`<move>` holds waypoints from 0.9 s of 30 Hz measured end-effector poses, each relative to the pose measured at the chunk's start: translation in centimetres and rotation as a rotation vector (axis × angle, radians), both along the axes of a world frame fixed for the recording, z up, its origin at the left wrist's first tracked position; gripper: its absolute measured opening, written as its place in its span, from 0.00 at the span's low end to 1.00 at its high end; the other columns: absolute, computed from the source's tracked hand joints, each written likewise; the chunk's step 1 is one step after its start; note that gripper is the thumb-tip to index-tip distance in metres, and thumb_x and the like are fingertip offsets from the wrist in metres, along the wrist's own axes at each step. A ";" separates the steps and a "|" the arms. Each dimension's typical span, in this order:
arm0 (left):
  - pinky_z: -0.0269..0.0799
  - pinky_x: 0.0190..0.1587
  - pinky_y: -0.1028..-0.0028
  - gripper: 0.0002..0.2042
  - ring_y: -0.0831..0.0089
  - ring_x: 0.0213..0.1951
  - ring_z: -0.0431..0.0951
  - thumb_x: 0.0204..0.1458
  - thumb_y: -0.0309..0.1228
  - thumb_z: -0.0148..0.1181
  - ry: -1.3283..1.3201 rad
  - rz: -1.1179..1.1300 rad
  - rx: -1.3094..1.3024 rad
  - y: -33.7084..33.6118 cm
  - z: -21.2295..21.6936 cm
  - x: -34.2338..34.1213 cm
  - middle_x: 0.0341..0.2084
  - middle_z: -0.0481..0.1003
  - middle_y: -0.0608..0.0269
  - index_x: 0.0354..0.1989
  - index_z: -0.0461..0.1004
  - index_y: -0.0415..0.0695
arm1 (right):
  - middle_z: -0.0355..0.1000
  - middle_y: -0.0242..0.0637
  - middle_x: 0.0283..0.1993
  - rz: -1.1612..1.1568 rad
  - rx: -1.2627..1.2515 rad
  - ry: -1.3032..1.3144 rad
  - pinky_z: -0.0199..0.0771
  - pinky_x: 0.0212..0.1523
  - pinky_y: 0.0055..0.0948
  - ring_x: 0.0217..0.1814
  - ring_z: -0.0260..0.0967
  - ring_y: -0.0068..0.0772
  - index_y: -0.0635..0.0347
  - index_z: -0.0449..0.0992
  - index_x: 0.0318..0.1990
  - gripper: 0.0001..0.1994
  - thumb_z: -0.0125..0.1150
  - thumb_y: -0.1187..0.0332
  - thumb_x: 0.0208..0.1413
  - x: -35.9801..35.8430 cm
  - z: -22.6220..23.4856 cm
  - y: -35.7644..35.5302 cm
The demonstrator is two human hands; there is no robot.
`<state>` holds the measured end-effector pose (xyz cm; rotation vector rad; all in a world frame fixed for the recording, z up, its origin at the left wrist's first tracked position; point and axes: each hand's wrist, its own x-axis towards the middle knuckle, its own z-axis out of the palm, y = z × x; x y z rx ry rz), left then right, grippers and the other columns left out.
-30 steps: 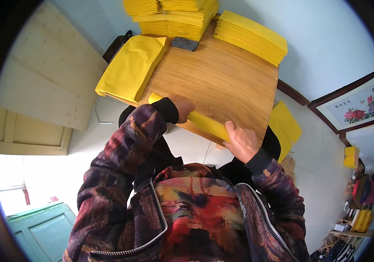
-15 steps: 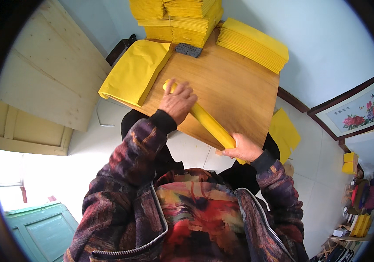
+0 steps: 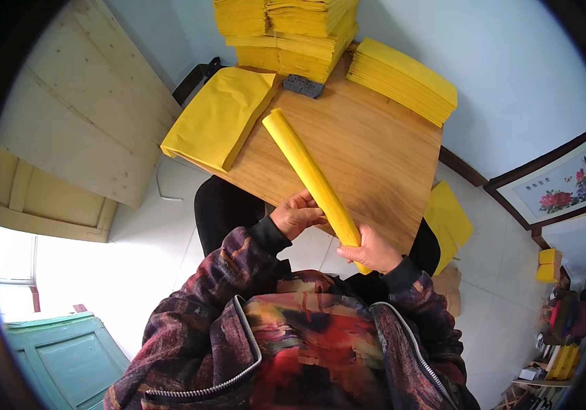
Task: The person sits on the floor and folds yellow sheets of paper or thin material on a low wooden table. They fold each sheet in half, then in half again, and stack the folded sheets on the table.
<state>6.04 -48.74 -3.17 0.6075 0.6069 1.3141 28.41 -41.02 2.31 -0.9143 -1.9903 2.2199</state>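
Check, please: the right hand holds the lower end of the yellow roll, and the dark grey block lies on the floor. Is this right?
Not quite: the dark grey block lies on the wooden table, by the tall yellow stack, as the head view shows. The right hand does hold the lower end of the yellow roll.

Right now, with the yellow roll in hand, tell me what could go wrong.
The right hand grips the yellow roll near its lower end, so the long upper part might tip or swing. Nothing is seen tied around the roll, so it could spring open if the grip loosens. The yellow packet lies at the edge of the table, so a bump might knock it off.
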 end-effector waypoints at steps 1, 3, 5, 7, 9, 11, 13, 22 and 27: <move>0.67 0.60 0.60 0.22 0.61 0.57 0.72 0.57 0.25 0.58 -0.012 0.003 0.005 -0.1 0.3 0.1 0.57 0.71 0.54 0.61 0.65 0.40 | 0.68 0.31 0.32 0.001 -0.020 0.015 0.73 0.31 0.25 0.28 0.68 0.21 0.67 0.69 0.48 0.19 0.67 0.67 0.53 0.1 -0.1 -0.1; 0.67 0.60 0.59 0.22 0.61 0.58 0.72 0.57 0.26 0.59 -0.015 0.010 0.004 -0.3 1.0 0.2 0.57 0.72 0.54 0.61 0.66 0.41 | 0.68 0.31 0.33 0.004 -0.048 0.043 0.73 0.31 0.24 0.29 0.68 0.20 0.67 0.69 0.48 0.19 0.67 0.66 0.53 0.2 -0.4 -0.1; 0.67 0.60 0.59 0.22 0.61 0.57 0.73 0.56 0.27 0.61 -0.030 0.019 -0.016 -0.5 1.4 0.4 0.56 0.72 0.55 0.60 0.67 0.42 | 0.68 0.31 0.34 0.017 -0.085 0.091 0.73 0.31 0.23 0.30 0.68 0.19 0.66 0.70 0.48 0.19 0.67 0.66 0.53 0.1 -0.8 -0.2; 0.68 0.59 0.59 0.22 0.62 0.55 0.73 0.55 0.28 0.62 -0.023 0.025 -0.031 -0.5 1.8 0.3 0.55 0.73 0.56 0.59 0.67 0.43 | 0.69 0.33 0.34 0.055 -0.063 0.010 0.73 0.34 0.27 0.32 0.68 0.23 0.67 0.70 0.49 0.20 0.67 0.65 0.53 0.0 -1.2 -0.2; 0.68 0.58 0.60 0.22 0.63 0.54 0.74 0.55 0.29 0.63 -0.012 0.023 -0.041 -0.6 2.0 0.3 0.54 0.73 0.57 0.58 0.68 0.43 | 0.70 0.37 0.35 0.062 0.037 -0.016 0.74 0.36 0.32 0.34 0.70 0.28 0.68 0.70 0.49 0.22 0.68 0.64 0.52 -0.2 -1.4 -0.4; 0.68 0.57 0.62 0.22 0.64 0.53 0.74 0.54 0.30 0.64 -0.020 0.025 -0.031 -0.7 2.0 0.3 0.53 0.73 0.58 0.57 0.68 0.44 | 0.72 0.42 0.35 0.030 0.223 -0.014 0.73 0.40 0.38 0.36 0.72 0.37 0.69 0.70 0.48 0.23 0.68 0.63 0.50 -0.3 -1.4 -0.9; 0.69 0.56 0.63 0.22 0.65 0.52 0.74 0.54 0.31 0.65 -0.059 0.019 -0.012 -0.7 2.0 0.3 0.52 0.73 0.58 0.57 0.68 0.45 | 0.73 0.50 0.36 0.034 0.400 -0.056 0.72 0.42 0.43 0.39 0.72 0.48 0.70 0.69 0.47 0.23 0.68 0.63 0.49 -0.2 -0.9 -1.2; 0.68 0.55 0.61 0.19 0.61 0.51 0.74 0.52 0.31 0.66 -0.186 0.003 0.067 -0.8 1.0 0.5 0.48 0.74 0.55 0.52 0.70 0.43 | 0.72 0.59 0.40 0.035 0.570 -0.127 0.71 0.44 0.47 0.45 0.71 0.61 0.67 0.68 0.50 0.24 0.67 0.64 0.49 -0.6 2.6 -2.3; 0.68 0.57 0.59 0.17 0.60 0.52 0.74 0.54 0.29 0.63 -0.153 0.049 -0.017 -0.8 0.8 1.2 0.48 0.75 0.55 0.52 0.71 0.43 | 0.72 0.57 0.42 -0.009 0.614 0.034 0.72 0.44 0.45 0.45 0.72 0.59 0.67 0.67 0.53 0.24 0.66 0.63 0.52 -0.9 2.9 -2.2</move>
